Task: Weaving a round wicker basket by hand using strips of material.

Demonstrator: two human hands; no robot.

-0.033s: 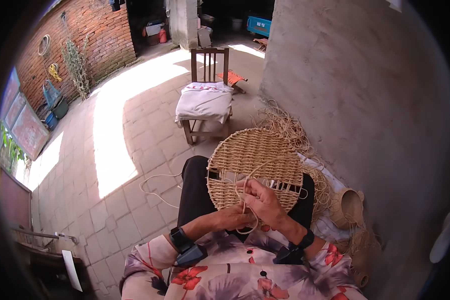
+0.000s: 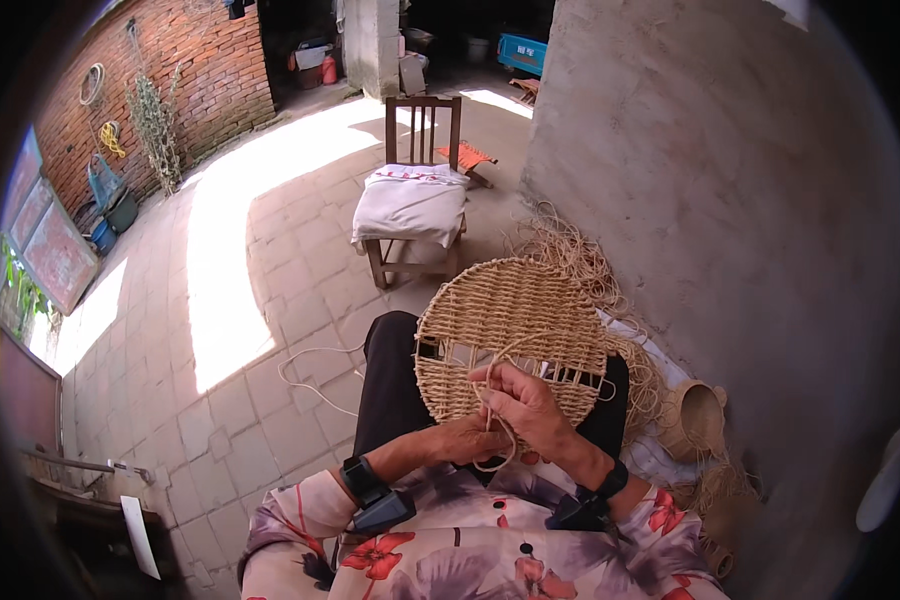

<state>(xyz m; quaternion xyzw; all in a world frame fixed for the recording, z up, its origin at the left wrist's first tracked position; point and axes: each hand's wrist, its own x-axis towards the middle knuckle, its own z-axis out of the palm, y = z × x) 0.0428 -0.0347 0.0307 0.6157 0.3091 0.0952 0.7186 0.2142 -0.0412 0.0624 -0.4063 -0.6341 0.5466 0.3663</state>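
A rounded woven panel (image 2: 515,310) of tan cord rests across my lap. An open band with bare crosswise strands runs through its lower half. Over the near part of the panel, my right hand (image 2: 528,402) pinches a pale cord (image 2: 511,440) between thumb and fingers. My left hand (image 2: 467,438) is closed just below and to the left, with its fingers on the same cord. A loop of that cord hangs beneath both hands. The left fingertips are partly hidden behind the right hand.
A wooden chair (image 2: 422,130) with a white cushion (image 2: 410,205) stands ahead, an orange folding stool (image 2: 467,156) behind it. Heaped loose cord (image 2: 570,250) and a woven basket (image 2: 692,420) lie at my right, beside a plastered wall (image 2: 710,220). One cord strand (image 2: 310,390) trails over the paving.
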